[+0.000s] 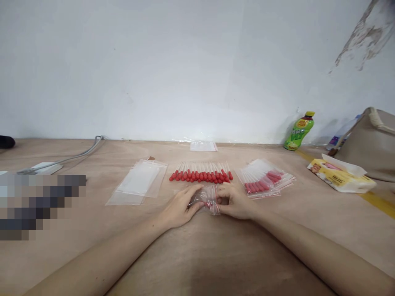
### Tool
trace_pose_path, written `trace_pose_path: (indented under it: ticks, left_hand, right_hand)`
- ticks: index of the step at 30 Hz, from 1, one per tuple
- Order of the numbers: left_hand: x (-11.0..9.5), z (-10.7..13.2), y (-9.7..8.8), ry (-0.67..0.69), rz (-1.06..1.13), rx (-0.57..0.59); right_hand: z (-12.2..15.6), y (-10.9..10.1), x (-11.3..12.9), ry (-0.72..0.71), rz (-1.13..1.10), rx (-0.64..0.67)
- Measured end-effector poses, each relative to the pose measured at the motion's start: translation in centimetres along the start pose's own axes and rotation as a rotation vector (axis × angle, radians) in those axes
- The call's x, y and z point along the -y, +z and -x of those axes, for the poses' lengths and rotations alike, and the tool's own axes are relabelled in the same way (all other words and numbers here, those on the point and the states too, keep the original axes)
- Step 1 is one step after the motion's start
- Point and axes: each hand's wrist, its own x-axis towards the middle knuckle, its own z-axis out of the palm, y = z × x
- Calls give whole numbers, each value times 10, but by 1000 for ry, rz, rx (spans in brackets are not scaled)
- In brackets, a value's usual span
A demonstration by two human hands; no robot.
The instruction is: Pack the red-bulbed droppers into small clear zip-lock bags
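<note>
Between my hands is a small clear zip bag (210, 196) with a red line along its opening. My left hand (182, 206) grips the bag's left side between thumb and fingers. At the opening on the other side, my right hand (237, 201) has its fingers curled against the bag's edge; whether it also holds something inside is hidden. Just beyond lies a row of thin pale sticks with red ends (200, 176), the red ends facing me. Flat clear bags (138, 181) lie left of the row. To its right, filled bags (265, 181) holding red-ended pieces overlap in a fan.
Another flat bag (203, 146) lies by the wall. At right are a green drink bottle (299, 131), a yellow tissue pack (339, 176) and a beige bag (367, 144). A grey cable (74, 156) crosses the table at left, near a pixelated patch.
</note>
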Motion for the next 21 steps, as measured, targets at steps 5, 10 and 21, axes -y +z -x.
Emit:
trace_pose_path:
  ticks: [5,10,21]
  left_hand:
    - [1,0,1,-18,-3,7]
    - [-2,1,-3,-54,-4,56]
    - [3,2,-7,14,-187,278]
  right_hand:
    - [0,4,13,69,-34,-49]
    - [0,-12,5,220,-190,-86]
    - [2,-80,-55,495,-183,-847]
